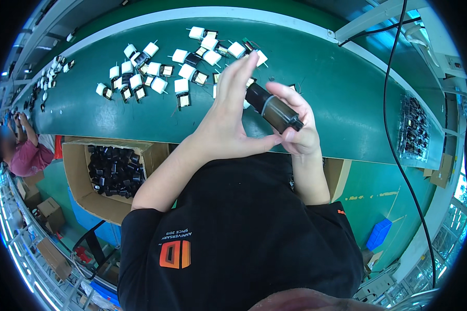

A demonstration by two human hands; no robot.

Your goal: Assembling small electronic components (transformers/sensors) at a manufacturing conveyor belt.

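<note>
My right hand (296,122) holds a dark cylindrical part (274,108) with a pale band around it, above the green conveyor belt (114,111). My left hand (228,119) is raised beside it, fingers stretched upward, with thumb and fingertips touching the cylinder's left end. Several small white-and-black wound components (158,72) lie scattered on the belt beyond my hands.
An open cardboard box (78,171) filled with black parts (114,171) stands at my lower left. A tray of small dark parts (414,129) sits at the belt's right end. A black cable (386,103) hangs down on the right. Another person (21,153) sits far left.
</note>
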